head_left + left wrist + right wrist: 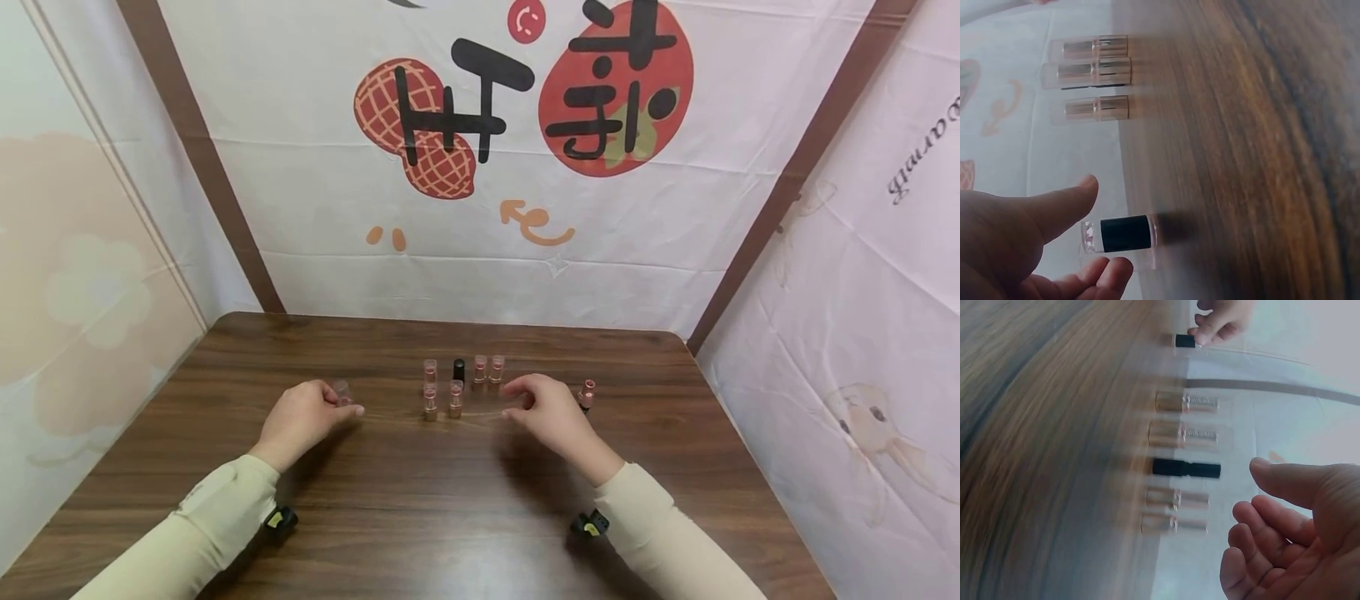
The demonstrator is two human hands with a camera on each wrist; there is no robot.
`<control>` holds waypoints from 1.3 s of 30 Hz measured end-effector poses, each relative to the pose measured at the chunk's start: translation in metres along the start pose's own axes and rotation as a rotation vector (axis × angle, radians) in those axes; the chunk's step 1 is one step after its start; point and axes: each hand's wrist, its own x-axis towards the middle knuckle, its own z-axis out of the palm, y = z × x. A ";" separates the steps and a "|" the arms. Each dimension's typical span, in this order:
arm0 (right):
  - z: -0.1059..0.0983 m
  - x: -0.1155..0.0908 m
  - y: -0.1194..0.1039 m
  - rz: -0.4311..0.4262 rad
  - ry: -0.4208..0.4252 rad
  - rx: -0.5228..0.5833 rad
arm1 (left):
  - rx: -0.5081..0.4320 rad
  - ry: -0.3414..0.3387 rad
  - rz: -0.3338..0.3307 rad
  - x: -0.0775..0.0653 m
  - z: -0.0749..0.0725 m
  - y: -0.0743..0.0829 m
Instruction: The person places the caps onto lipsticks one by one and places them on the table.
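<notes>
My left hand [309,417] is at the left of the group, thumb and fingers apart around a small clear tube with a black band [1125,234]. In the left wrist view a gap shows between the thumb and that tube, and the fingertips lie close along its other side. My right hand [551,414] is held over the table with loosely bent fingers and nothing between them. Nearest to it are lipsticks with clear caps [497,369]. Two more lipsticks [430,402] stand nearer the front, and a black lipstick tube [1186,469] stands among them.
A rose-gold and black tube [587,392] stands behind the right hand, partly hidden by it. The brown wood-grain table [442,517] has its far edge against a printed white cloth [322,208]. Cloth walls rise at both sides.
</notes>
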 end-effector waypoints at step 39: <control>-0.054 -0.032 0.090 0.359 0.239 -0.092 | -0.053 0.100 0.093 -0.011 -0.003 0.009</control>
